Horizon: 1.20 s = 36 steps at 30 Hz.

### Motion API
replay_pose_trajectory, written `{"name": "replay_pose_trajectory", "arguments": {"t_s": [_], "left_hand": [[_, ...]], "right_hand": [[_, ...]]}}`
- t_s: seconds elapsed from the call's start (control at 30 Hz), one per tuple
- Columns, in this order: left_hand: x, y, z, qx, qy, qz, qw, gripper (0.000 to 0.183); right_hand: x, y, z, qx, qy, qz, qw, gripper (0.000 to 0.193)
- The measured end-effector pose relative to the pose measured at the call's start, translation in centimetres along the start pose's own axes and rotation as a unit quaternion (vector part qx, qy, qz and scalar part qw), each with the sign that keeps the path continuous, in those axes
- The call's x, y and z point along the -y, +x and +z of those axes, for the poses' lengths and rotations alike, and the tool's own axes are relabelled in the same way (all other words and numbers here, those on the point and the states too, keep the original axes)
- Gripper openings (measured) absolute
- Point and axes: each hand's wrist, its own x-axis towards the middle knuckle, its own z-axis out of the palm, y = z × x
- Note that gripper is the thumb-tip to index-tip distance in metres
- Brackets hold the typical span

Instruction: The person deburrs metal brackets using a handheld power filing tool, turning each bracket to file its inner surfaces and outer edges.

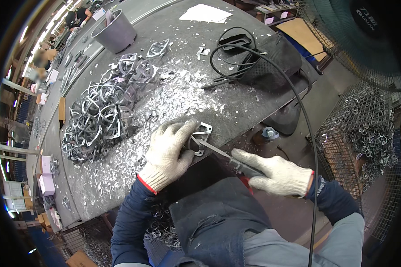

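Observation:
My left hand, in a white knit glove with a red cuff edge, grips a small silver metal frame casting at the table's near edge. Part of the casting is hidden under the fingers. My right hand, gloved the same way, is wrapped round the dark handle of a hand file. The file's narrow blade points up and left, and its tip reaches the casting's inner opening. Left of my left hand lies a heap of similar castings, with metal flakes scattered across the table around it.
A grey bucket stands on the table's far left. Behind my right hand are a black mesh chair back and a looping black cable. A large fan and a wire cage of castings are at right. People work far left.

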Motion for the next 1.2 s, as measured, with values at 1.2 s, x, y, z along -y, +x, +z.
{"name": "replay_pose_trajectory", "arguments": {"t_s": [1.2], "left_hand": [[-2.2, 1.2, 2.2, -0.052, -0.024, -0.051, 0.997, 0.064]], "right_hand": [[1.1, 0.3, -2.7, 0.163, 0.348, 0.314, 0.868, 0.092]]}}
